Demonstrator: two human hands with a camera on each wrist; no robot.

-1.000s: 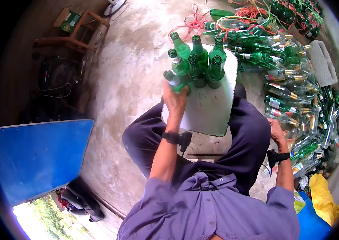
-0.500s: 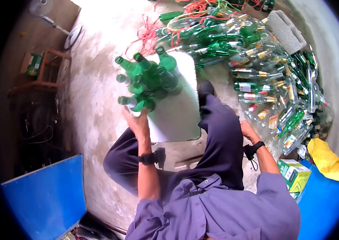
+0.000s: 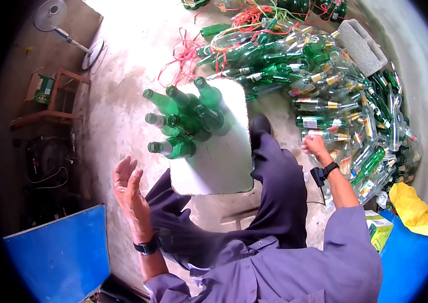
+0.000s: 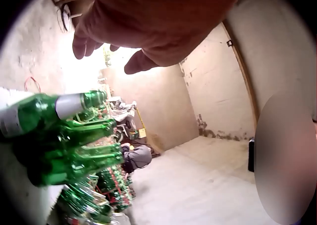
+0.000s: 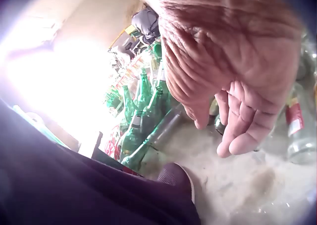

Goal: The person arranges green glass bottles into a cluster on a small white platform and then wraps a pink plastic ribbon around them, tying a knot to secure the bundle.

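Several green glass bottles point(image 3: 208, 118) stand bunched together on a white board point(image 3: 214, 174) in front of the person's knees. The nearest bottle point(image 3: 179, 148) has a pale neck label. My left hand point(image 3: 132, 194) is in the air to the left of the board, fingers spread and holding nothing. In the left wrist view that hand point(image 4: 158, 24) is above and apart from the bottles. Beside the right knee, my right hand point(image 3: 316, 146) hangs at the edge of the bottle pile, next to a clear bottle point(image 3: 325, 135). The right wrist view shows its fingers point(image 5: 245, 116) loosely curled, gripping nothing.
A large pile of green and clear bottles point(image 3: 294, 65) lies on the floor to the right, with red and green cords point(image 3: 254, 20) across its far end. A concrete block point(image 3: 363, 48) and a yellow bag point(image 3: 416, 209) border it. A blue panel point(image 3: 60, 252) stands at lower left.
My left hand has let go of the nearest green bottle and drawn back to the left. My right hand has risen slightly along the pile's edge. The head view has swung right.
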